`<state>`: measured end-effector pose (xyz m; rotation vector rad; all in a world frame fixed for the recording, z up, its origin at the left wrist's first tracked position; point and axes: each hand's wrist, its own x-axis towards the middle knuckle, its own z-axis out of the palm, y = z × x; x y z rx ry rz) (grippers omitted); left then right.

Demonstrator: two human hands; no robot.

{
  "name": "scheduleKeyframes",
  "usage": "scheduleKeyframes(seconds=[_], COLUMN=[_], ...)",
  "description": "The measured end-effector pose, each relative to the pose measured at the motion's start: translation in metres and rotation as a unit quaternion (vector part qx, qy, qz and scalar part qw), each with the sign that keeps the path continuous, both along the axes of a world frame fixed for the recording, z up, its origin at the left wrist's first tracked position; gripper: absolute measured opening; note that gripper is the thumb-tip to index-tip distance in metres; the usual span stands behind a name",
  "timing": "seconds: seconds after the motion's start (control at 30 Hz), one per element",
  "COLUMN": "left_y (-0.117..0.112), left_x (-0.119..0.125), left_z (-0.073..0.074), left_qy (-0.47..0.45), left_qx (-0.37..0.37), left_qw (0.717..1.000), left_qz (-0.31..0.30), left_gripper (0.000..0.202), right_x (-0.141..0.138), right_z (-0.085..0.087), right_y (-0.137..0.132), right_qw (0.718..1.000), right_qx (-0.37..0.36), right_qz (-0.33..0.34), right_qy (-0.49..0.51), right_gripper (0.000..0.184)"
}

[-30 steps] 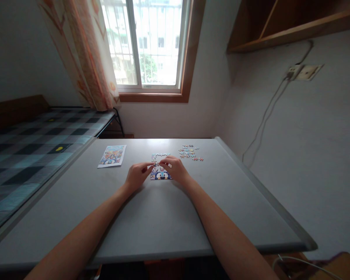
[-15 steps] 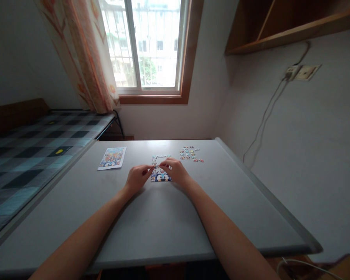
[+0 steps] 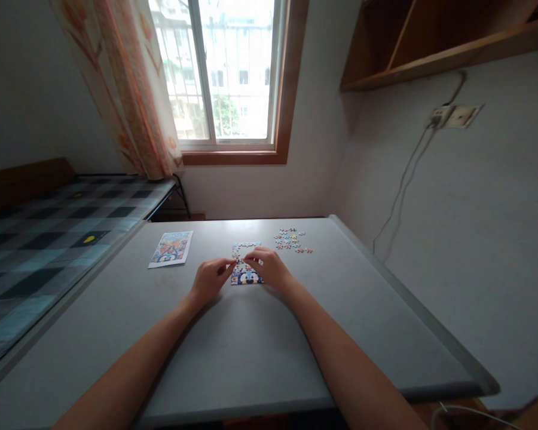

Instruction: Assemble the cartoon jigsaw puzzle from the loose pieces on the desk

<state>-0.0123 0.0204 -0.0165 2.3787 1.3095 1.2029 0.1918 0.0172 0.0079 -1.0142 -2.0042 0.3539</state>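
A partly filled jigsaw puzzle [image 3: 247, 279] lies flat on the table, with a blue-and-white character along its near edge and gaps in its middle. At its left side my left hand [image 3: 211, 279] pinches a tiny jigsaw piece between thumb and index finger. My right hand [image 3: 269, 267] reaches over the puzzle's right part and hides some of it. Its thumb and index finger are pinched close to the left fingertips, at a jigsaw piece that is mostly covered. Loose jigsaw pieces [image 3: 287, 239] are spread beyond the right hand.
A colourful picture sheet [image 3: 171, 249] lies at the left of the grey table [image 3: 233, 352]. A bed with a checked cover [image 3: 72, 221] stands left of it. Behind are a curtain [image 3: 130, 89] and a window. A wooden shelf [image 3: 412, 65] and a cable hang on the right wall.
The whole view has shifted slightly, so things sit a little lower in the picture. Both hands stay pinched at the same spot on the puzzle, with hardly any movement.
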Motion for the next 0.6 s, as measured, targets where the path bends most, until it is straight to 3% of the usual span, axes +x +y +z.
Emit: scheduleKeyframes(seconds=[0.6], left_y=[-0.0008], left_x=[-0.0010], left_z=[0.0002], left_qy=[0.000], left_qx=[-0.002], left_qw=[1.000], left_qz=[-0.003], left_gripper=[0.028], right_x=[-0.0004], right_z=[-0.0019], right_y=[0.0016], right_qw=[1.000], right_qx=[-0.003], right_qz=[-0.001], right_qy=[-0.009], right_gripper=[0.009])
